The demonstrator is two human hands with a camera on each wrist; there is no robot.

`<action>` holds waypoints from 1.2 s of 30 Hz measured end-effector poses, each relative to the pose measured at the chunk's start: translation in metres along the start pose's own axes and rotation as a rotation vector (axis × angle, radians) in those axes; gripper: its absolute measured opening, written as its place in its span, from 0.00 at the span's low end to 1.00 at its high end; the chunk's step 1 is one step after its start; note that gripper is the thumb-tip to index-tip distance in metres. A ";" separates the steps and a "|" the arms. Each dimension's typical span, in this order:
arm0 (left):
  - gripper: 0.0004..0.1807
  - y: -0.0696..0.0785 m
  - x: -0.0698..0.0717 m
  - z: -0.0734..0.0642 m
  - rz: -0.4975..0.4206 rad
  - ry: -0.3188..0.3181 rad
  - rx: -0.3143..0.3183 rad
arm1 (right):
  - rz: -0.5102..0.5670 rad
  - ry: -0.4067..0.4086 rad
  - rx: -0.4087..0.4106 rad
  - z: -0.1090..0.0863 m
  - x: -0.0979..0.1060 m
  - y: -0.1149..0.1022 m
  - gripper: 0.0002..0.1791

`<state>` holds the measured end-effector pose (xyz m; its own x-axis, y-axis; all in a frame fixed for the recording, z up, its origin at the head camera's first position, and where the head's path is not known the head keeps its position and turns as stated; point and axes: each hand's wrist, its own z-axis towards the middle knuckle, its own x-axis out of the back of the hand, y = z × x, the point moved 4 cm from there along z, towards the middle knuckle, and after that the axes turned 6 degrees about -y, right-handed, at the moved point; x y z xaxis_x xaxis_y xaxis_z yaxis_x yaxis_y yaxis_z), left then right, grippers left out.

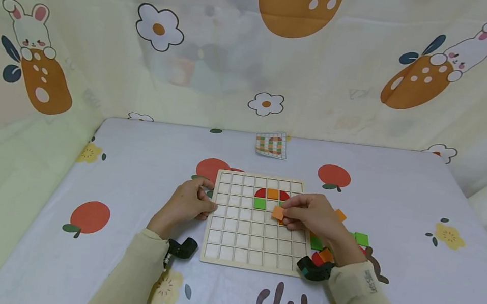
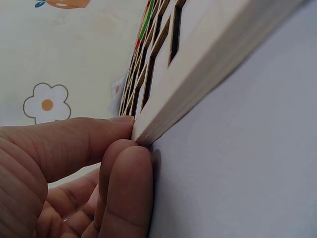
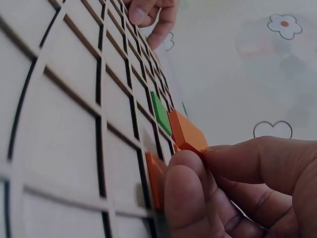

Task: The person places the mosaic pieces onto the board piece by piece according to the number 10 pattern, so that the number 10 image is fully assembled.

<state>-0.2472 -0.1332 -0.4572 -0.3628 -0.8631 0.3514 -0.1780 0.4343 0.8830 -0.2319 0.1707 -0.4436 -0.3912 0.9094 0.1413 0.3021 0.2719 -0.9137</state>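
A wooden grid board (image 1: 229,224) lies on the table. My right hand (image 1: 315,215) pinches an orange square tile (image 1: 278,213) between thumb and fingers, tilted just above the grid. In the right wrist view the same orange tile (image 3: 187,133) is near a seated green tile (image 3: 161,114), and another orange tile (image 3: 156,179) sits in a cell beside the fingers. Red pieces (image 1: 260,193), an orange tile (image 1: 272,194) and a green tile (image 1: 260,203) fill cells in the upper right. My left hand (image 1: 186,201) holds the board's left edge, thumb against the rim (image 2: 163,119).
Loose tiles, such as a green one (image 1: 361,239) and an orange one (image 1: 340,215), lie right of the board, partly hidden by the right arm. A small card with a coloured grid pattern (image 1: 271,145) lies at the table's back, before a printed curtain (image 1: 204,95).
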 end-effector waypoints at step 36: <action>0.25 0.000 0.000 -0.001 0.020 0.005 -0.002 | -0.168 -0.062 -0.002 0.021 -0.031 -0.018 0.06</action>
<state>-0.2467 -0.1336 -0.4564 -0.3614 -0.8557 0.3705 -0.1688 0.4508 0.8765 -0.2433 0.1309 -0.4400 -0.4895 0.8297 0.2681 0.2297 0.4193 -0.8783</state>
